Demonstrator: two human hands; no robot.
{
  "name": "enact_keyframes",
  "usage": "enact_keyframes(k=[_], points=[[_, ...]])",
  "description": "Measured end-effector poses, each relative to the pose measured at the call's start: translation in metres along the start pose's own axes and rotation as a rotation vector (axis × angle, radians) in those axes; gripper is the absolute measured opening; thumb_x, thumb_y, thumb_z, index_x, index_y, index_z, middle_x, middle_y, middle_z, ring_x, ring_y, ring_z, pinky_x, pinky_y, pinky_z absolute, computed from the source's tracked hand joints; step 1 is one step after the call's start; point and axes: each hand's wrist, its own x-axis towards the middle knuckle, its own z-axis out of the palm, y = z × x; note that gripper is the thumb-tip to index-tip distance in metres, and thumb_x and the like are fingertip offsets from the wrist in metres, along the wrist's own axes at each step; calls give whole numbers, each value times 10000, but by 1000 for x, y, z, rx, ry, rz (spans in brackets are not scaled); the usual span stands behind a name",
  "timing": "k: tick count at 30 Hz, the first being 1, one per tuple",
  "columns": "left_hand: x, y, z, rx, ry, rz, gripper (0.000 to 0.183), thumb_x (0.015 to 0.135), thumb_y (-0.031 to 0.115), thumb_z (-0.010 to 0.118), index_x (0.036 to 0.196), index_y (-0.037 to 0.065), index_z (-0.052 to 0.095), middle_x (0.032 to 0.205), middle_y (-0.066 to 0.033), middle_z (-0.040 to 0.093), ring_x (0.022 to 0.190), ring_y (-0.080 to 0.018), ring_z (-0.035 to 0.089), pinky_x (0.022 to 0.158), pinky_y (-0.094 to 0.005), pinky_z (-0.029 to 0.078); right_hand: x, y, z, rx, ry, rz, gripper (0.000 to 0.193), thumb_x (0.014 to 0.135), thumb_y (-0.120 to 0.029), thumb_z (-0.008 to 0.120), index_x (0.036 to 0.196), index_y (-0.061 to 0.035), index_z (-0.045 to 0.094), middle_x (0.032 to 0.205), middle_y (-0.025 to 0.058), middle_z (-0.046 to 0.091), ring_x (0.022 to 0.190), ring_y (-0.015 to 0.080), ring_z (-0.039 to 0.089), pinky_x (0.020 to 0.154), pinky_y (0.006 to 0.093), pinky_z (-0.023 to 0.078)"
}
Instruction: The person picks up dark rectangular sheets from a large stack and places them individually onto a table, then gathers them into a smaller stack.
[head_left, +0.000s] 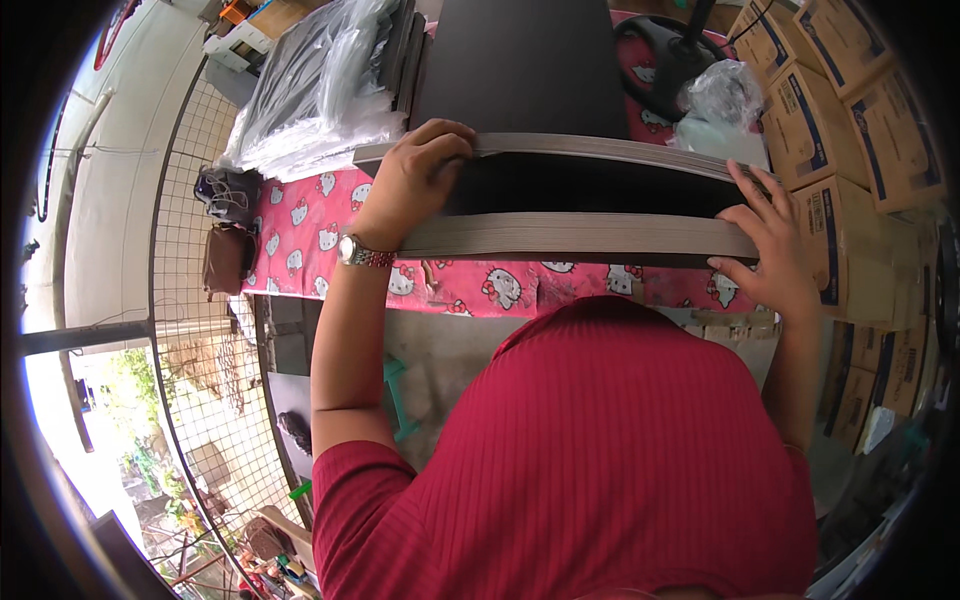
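Note:
In front of me are thick stacks of black sheets with layered grey edges. The upper stack (590, 145) is tilted away from the lower stack (580, 235), with a dark gap between them. Near the left end, my left hand (420, 180) has its fingers curled over the edge of the upper stack; a metal watch (365, 252) is on that wrist. At the right end, my right hand (770, 235) holds the stacks' ends, fingertips on the upper one and thumb at the lower one's near edge. A large black surface (520, 65) extends behind.
A pink patterned cloth (450, 290) covers the table. Plastic-wrapped dark sheets (320, 80) lie at the back left. Clear plastic (722, 105) and a black round base (655, 60) are at the back right. Cardboard boxes (815, 130) line the right; wire mesh (185, 230) stands left.

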Motion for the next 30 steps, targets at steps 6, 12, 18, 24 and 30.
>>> enact_keyframes(k=[6, 12, 18, 24, 30], points=[[-9, -5, 4, -5, 46, 2, 264, 768, -56, 605, 996, 41, 694, 1176, -96, 683, 1212, -286, 581, 1101, -439, 400, 5, 4, -2, 65, -23, -26, 358, 597, -249, 839, 832, -73, 635, 1526, 103, 390, 1438, 387, 263, 1159, 526, 227], [-13, -7, 3, -97, 31, -20, 244, 757, -55, 612, 945, 49, 728, 1232, -102, 662, 1258, -280, 550, 1141, -460, 333, 6, 7, -3, 114, -70, -19, 377, 564, -275, 854, 815, -63, 670, 1550, 125, 340, 1436, 413, 247, 1152, 557, 219], [-18, -9, -1, -226, -6, -43, 340, 709, -113, 599, 964, 47, 756, 1258, -161, 639, 1317, -305, 500, 1186, -473, 233, 10, 6, -14, 71, -196, -26, 422, 498, -339, 872, 802, -82, 733, 1587, 117, 259, 1423, 435, 214, 1151, 560, 183], [-23, -9, -3, -355, -12, -54, 285, 700, -37, 604, 904, 72, 771, 1250, -164, 644, 1321, -297, 498, 1198, -461, 197, 10, 6, -14, 62, -239, -23, 426, 486, -356, 878, 797, -93, 754, 1602, 102, 221, 1422, 434, 190, 1151, 558, 177], [-18, -5, -5, -297, -10, -96, 194, 702, 9, 580, 820, 39, 732, 1237, -167, 654, 1307, -317, 509, 1194, -474, 203, 11, 7, -13, 81, -242, -37, 411, 490, -344, 879, 783, -84, 755, 1604, 99, 216, 1428, 433, 173, 1154, 554, 174]])
